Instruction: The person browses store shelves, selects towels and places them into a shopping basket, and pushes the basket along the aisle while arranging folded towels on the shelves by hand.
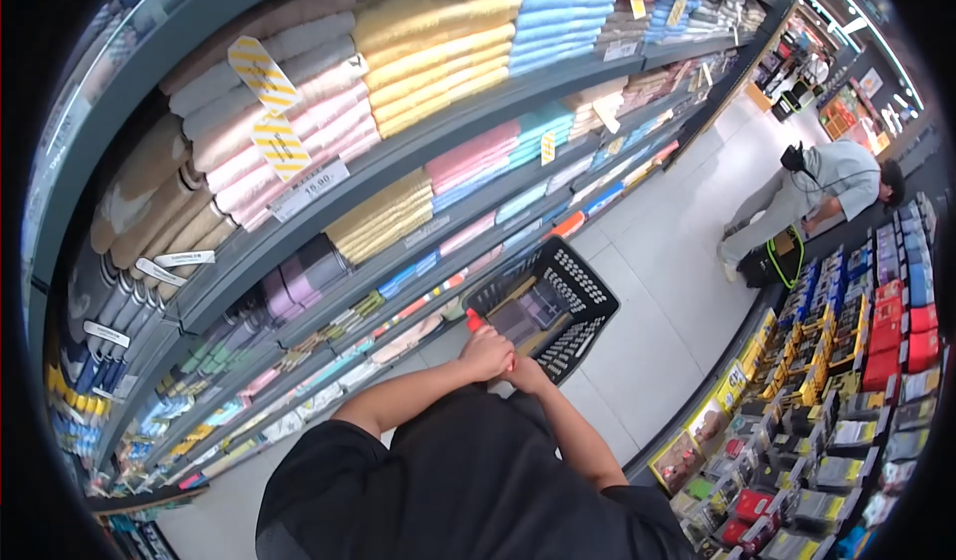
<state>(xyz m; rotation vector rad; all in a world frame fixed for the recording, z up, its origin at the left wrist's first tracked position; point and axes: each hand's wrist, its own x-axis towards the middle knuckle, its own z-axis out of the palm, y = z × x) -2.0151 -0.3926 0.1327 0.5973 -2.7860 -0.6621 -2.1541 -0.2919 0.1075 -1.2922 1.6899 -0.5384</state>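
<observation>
A black shopping basket with perforated walls is in front of my body, just above the floor or on it; I cannot tell which. My left hand is closed around its red handle. Close beside it, my right hand is also closed on the handle, its fingers partly hidden. Inside the basket lies a folded greyish-purple cloth item with darker bands, and a tan edge shows next to it.
Long shelves of folded towels run along my left. To the right stands a rack of packaged goods. Further up the tiled aisle, a person bends over a black basket with a green handle.
</observation>
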